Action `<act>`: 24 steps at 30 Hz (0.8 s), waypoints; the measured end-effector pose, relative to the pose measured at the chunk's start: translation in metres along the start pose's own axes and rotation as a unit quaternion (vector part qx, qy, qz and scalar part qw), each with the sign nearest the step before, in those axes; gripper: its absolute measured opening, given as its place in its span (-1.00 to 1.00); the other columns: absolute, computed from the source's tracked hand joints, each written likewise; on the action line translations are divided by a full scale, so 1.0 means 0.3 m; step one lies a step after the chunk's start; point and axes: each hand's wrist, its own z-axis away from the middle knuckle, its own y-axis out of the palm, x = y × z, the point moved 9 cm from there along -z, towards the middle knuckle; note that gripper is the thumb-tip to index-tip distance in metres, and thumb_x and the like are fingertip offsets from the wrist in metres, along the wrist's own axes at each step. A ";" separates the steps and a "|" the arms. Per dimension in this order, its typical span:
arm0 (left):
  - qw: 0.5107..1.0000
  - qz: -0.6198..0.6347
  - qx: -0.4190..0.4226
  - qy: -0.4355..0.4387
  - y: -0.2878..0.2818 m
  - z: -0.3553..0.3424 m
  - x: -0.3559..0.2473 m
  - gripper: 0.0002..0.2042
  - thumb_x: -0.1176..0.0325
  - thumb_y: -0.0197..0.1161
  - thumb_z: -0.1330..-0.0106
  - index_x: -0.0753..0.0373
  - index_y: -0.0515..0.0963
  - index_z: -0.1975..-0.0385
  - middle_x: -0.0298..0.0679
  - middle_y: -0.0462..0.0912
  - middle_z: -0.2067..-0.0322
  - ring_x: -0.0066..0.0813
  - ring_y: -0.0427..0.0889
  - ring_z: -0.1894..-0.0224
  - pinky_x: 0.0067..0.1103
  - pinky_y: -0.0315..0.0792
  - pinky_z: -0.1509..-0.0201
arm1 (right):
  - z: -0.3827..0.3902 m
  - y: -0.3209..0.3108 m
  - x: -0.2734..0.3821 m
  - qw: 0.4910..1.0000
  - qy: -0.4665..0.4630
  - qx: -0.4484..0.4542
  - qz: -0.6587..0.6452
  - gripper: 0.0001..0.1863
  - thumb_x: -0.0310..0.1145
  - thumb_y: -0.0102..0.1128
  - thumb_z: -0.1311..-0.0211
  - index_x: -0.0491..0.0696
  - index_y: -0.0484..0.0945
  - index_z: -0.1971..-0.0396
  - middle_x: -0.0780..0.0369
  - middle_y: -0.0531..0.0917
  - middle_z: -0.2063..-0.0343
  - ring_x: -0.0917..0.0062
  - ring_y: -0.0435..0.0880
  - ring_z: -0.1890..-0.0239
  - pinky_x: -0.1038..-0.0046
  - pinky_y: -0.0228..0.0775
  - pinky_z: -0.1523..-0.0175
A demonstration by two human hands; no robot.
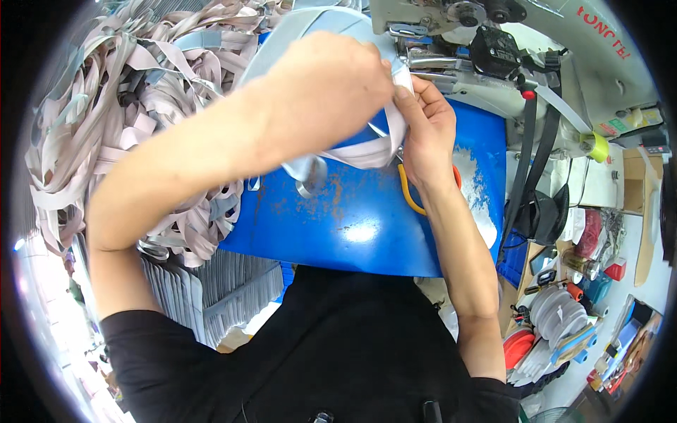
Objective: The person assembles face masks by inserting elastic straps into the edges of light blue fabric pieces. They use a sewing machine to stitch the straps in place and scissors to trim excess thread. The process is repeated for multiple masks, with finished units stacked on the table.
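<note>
At the sewing machine (437, 60), my right hand (431, 134) pinches a pale pinkish-grey fabric strap (377, 151) between thumb and fingers. The strap loops down and to the left over the blue work surface (338, 218). My left hand (345, 77) is closed just beside it, over a light blue-grey fabric panel (296, 32); its fingertips are turned away, so what they grip is hidden. Scissors with yellow-orange handles (409, 194) lie partly under my right hand and wrist.
A large tangled heap of pinkish-grey straps (92, 141) fills the left side. Below it stand stacked grey panels (226, 289). Black straps (532, 155) hang from the machine at right. Farther right are shelves with white spools (557, 310) and a red one (518, 345).
</note>
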 end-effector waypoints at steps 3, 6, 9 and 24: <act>0.995 0.046 -0.032 -0.086 0.007 -0.032 -0.063 -0.71 0.42 0.26 -0.14 0.42 0.67 0.16 -0.05 0.69 0.42 -0.17 0.76 0.44 -0.37 0.61 0.41 | 0.015 0.002 0.006 1.000 -0.006 -0.010 0.017 -0.79 -0.47 0.24 -0.47 -0.24 0.59 0.00 0.22 0.78 0.25 0.72 0.70 0.27 0.65 0.52 0.16; 0.977 0.132 -0.055 -0.156 0.004 -0.065 -0.062 -0.79 0.40 0.27 -0.10 0.40 0.66 0.33 0.00 0.70 0.46 -0.09 0.76 0.45 -0.34 0.63 0.37 | 0.033 0.000 0.009 0.999 -0.004 0.017 0.043 -0.73 -0.46 0.24 -0.46 -0.21 0.58 -0.08 0.28 0.76 0.24 0.75 0.66 0.27 0.66 0.48 0.15; 0.951 0.208 -0.069 -0.217 0.028 -0.031 -0.060 -0.60 0.36 0.27 -0.10 0.40 0.61 0.04 0.07 0.67 0.31 0.00 0.73 0.33 -0.27 0.61 0.29 | 0.079 -0.036 0.021 0.995 0.011 0.035 0.095 -0.59 -0.49 0.24 -0.45 -0.21 0.48 -0.23 0.36 0.68 0.39 0.80 0.60 0.33 0.70 0.41 0.21; 0.872 0.376 -0.252 -0.185 -0.070 0.282 -0.027 -0.43 0.63 0.21 0.03 0.24 0.70 -0.10 -0.25 0.42 0.54 -0.41 0.40 0.56 -0.51 0.32 0.45 | 0.242 0.120 0.176 0.714 -0.233 0.232 0.618 -0.81 -0.22 0.41 -0.18 -0.04 0.74 0.39 0.22 0.64 0.26 0.20 0.66 0.14 0.13 0.49 0.08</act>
